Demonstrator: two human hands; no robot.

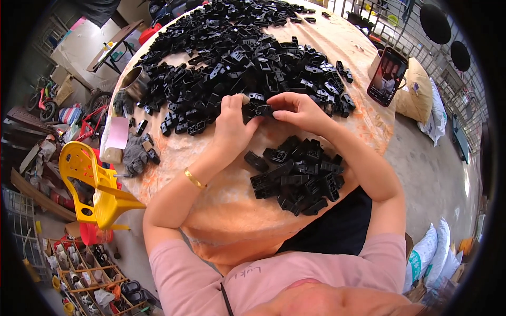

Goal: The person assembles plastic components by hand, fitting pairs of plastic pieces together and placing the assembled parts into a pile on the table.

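At the near edge of a large pile of small black plastic parts (226, 68), my two hands meet. My right hand (301, 111) pinches a small black plastic part (264, 110) between thumb and curled index finger. Close beside it, my left hand (232, 125) is closed, its fingers bent over and the thumb reaching toward the same part. A pale covering shows on one left fingertip. How the left fingers meet the part is partly hidden. Nearer my body, between my forearms, lies a smaller heap of similar black parts (300, 176).
A cloth (211, 210) covers the round table. At its left are a metal cup (135, 83), a grey glove (136, 157) and a pink paper (117, 132). A phone (387, 76) leans against a mug at the right. A yellow chair (95, 184) stands left of the table; sacks (414, 92) sit right.
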